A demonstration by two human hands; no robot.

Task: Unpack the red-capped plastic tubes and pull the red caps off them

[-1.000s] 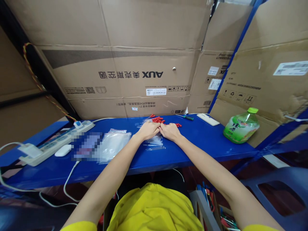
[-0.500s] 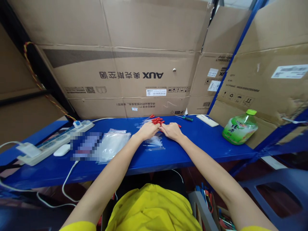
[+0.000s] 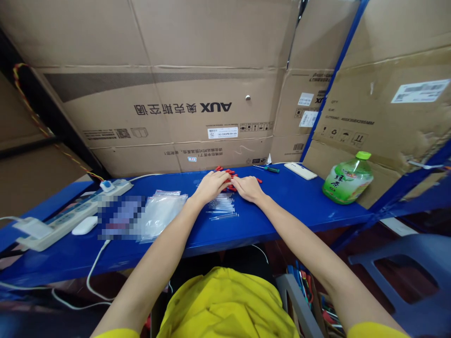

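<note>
My left hand (image 3: 210, 186) and my right hand (image 3: 248, 188) lie side by side on the blue bench top (image 3: 289, 211), knuckles up, with their fingertips meeting. The fingers of both are curled together over a heap of small red caps (image 3: 228, 172) at the back of the bench. What they pinch is hidden under the fingers. Several clear plastic tubes (image 3: 221, 208) lie in a row just in front of my hands, between my wrists.
Clear plastic bags (image 3: 160, 212) lie left of the tubes, then a white mouse (image 3: 83, 225) and a power strip (image 3: 63, 217). At the right are a green bottle (image 3: 347, 180), a white phone (image 3: 300, 170) and a small screwdriver (image 3: 269, 168). Cardboard boxes (image 3: 183, 108) wall the back.
Both hands have crept a little forward onto the red caps, fingertips still together. The camera has dipped and shifted slightly to the right.
</note>
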